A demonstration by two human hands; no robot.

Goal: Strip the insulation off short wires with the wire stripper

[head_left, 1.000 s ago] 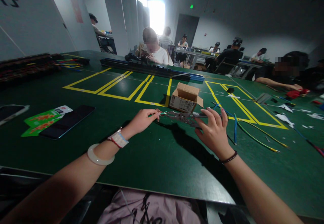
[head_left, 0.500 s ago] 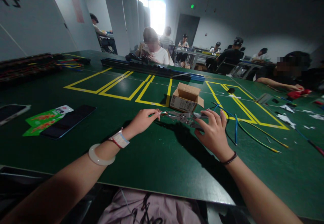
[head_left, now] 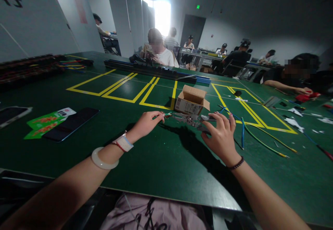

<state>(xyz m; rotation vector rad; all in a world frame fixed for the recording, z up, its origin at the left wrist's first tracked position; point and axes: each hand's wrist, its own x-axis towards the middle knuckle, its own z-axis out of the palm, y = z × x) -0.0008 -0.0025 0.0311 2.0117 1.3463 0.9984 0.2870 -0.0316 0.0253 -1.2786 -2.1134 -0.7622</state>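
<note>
My left hand (head_left: 151, 122) is closed, thumb and fingertips pinching a short piece of wire (head_left: 168, 114) with a green part and coppery bits; most of it is hidden by the fingers. Facing it from the right is a pair of metal wire strippers (head_left: 189, 120), its toothed jaws pointing left. My right hand (head_left: 221, 133) grips the strippers by their grey handles, which are spread apart. The jaw tips are close to the wire piece; whether they touch it I cannot tell. Just behind the tool stands an open cardboard box (head_left: 191, 103).
Blue and yellow-green wires (head_left: 256, 136) lie to the right. At left are a dark phone (head_left: 71, 124), a green packet (head_left: 39, 126) and another phone (head_left: 13, 115). Dark trunking (head_left: 156, 70) crosses the table's far side. Co-workers sit opposite and at right.
The strippers and my right hand have shifted slightly right, so the jaws sit a little farther from my left fingertips. My left hand has hardly moved.
</note>
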